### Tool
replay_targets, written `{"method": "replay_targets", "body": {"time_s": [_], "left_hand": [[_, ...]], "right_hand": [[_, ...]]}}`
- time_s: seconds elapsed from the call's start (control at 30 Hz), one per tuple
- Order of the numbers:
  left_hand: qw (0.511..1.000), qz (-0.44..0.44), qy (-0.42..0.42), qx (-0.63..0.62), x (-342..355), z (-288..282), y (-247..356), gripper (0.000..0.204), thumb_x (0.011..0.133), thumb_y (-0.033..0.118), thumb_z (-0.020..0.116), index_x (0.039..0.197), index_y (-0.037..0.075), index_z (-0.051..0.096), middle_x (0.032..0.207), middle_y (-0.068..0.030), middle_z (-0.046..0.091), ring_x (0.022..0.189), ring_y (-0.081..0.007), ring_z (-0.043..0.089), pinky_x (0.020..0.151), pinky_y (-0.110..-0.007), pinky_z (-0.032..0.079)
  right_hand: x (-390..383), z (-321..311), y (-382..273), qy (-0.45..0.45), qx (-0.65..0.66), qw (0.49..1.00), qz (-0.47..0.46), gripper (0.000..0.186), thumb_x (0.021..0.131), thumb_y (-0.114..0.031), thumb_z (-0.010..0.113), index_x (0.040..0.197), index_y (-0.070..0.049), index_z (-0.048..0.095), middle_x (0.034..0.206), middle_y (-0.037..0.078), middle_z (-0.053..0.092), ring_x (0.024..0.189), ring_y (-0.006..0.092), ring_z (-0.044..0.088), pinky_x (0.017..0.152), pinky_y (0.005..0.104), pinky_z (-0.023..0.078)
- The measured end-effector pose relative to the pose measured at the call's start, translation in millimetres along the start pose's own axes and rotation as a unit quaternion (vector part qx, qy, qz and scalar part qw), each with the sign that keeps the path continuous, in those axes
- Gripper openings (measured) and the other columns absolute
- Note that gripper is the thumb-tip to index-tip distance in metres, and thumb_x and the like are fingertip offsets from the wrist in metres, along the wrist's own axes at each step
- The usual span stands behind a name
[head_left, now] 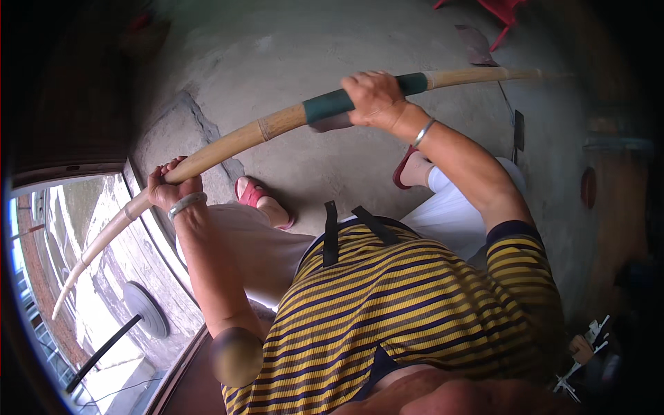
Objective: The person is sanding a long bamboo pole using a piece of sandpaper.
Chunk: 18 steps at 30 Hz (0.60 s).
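A long bamboo pole slants across in front of me, from low at the left to high at the right. It looks curved in this view, and its joints show as rings. A dark green wrap covers a stretch of it right of the middle. My left hand is closed around the bare bamboo on the left part. My right hand grips the pole at the green wrap, hiding some of it. The pole's right tip fades into the dark edge of the view.
Below the pole lies a grey concrete floor with a crack at the left. A doorway opens at the left; beyond it stands a round grey base with a black rod. Part of a red plastic piece of furniture shows at the top right.
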<state>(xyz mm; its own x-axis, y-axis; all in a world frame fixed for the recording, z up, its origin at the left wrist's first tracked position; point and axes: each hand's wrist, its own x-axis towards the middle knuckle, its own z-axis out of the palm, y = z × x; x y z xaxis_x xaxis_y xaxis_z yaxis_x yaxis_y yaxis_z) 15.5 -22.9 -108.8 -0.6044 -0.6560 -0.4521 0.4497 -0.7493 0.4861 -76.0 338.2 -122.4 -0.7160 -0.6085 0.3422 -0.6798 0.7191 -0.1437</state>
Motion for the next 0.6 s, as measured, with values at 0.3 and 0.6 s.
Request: {"method": "replay_targets", "body": {"time_s": [0.3,0.6], "left_hand": [[0.996,-0.046,0.078,0.02,-21,13,-11,0.009,0.07,0.006,0.049,0.066,0.006,0.04,0.058,-0.0043,0.041,0.054,-0.0199,0.045,0.07,-0.039,0.046],[0.999,-0.016,0.037,0.002,-12,17,-23,0.008,0.069,0.009,0.048,0.066,0.008,0.041,0.057,-0.0037,0.041,0.052,-0.0185,0.044,0.067,-0.038,0.045]], "right_hand": [[-32,-9,57,0.085,-0.044,0.995,-0.018,0.021,0.059,-0.006,0.064,0.073,-0.007,0.049,0.069,0.01,0.055,0.068,0.0299,0.058,0.061,0.0391,0.045],[34,6,-42,0.011,-0.009,0.999,-0.036,0.025,0.056,-0.007,0.066,0.073,-0.006,0.048,0.072,0.012,0.057,0.068,0.0303,0.059,0.061,0.0386,0.048]]}}
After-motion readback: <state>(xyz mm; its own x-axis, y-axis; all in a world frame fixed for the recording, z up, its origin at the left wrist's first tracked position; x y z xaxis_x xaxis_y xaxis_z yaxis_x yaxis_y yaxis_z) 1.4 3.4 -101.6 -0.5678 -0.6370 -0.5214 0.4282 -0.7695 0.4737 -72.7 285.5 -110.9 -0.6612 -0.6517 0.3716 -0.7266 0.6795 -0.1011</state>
